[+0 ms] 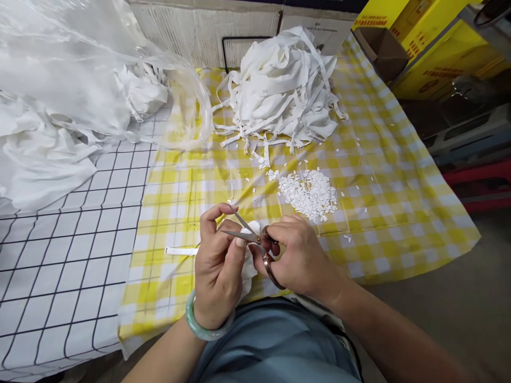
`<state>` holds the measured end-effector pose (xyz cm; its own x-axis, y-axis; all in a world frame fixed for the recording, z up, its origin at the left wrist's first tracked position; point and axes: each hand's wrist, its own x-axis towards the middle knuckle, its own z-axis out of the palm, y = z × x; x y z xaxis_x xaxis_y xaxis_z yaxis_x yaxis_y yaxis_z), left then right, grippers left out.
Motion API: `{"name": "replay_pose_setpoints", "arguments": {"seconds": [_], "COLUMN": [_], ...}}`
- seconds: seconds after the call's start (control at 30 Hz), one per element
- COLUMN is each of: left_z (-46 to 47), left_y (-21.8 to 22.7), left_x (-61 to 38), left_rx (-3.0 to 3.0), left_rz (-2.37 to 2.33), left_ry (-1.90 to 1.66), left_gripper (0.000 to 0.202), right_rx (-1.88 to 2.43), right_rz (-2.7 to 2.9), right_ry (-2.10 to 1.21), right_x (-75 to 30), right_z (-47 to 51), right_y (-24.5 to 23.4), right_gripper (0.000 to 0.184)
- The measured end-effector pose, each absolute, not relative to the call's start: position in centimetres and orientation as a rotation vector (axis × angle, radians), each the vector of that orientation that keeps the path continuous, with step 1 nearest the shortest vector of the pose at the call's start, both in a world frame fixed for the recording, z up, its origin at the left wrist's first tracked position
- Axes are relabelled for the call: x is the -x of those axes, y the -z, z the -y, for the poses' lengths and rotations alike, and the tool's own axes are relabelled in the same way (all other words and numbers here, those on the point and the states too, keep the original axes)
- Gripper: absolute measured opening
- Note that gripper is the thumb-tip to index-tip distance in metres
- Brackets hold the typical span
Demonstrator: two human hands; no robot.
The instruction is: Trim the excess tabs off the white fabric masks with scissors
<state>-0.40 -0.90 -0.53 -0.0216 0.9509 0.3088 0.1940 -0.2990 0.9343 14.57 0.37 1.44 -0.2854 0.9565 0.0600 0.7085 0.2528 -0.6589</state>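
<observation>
My right hand (300, 250) grips a pair of scissors (248, 234) by its brown handles, the blades spread apart and pointing left. Close by, my left hand (219, 250) is closed on a white cloth piece with a strap (181, 250), which sticks out to the left. Part of the white cloth (248, 274) hangs below the scissors between the hands. The blades pass over the left fingers and thumb; whether they touch the cloth cannot be made out. Beyond my hands lies a pile of small white cut bits (310, 192).
A heap of white strapped cloth pieces (279, 90) sits at the back of the yellow checked tablecloth (383, 213). At left, a clear plastic bag (80, 58) lies by more white cloth (43, 159). Cardboard boxes (179, 32) stand behind; a brown open box (381, 50) is at right.
</observation>
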Motion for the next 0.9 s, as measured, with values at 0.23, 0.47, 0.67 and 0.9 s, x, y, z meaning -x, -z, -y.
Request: {"name": "replay_pose_setpoints", "arguments": {"seconds": [0.23, 0.47, 0.67, 0.9], "left_z": [0.6, -0.2, -0.2, 1.7], "left_y": [0.5, 0.9, 1.5, -0.9], "left_x": [0.1, -1.1, -1.6, 7.7], "left_rx": [-1.626, -1.549, -1.274, -1.536], "left_rz": [-1.193, -1.081, -1.098, -1.466], "left_ry": [-1.343, -1.247, -1.142, -1.149], "left_gripper": [0.025, 0.028, 0.028, 0.019], "right_rx": [1.571, 1.770, 1.849, 1.415], "right_rz": [2.057, 1.942, 1.719, 2.084], "right_ry": [-0.662, -0.734, -0.938, -0.756], "right_x": [-15.1, -16.5, -18.9, -18.1], "right_z": [-0.2, 0.7, -0.2, 0.7], "right_y": [-1.1, -0.4, -0.3, 0.5], "right_gripper": [0.031, 0.040, 0.044, 0.062]}}
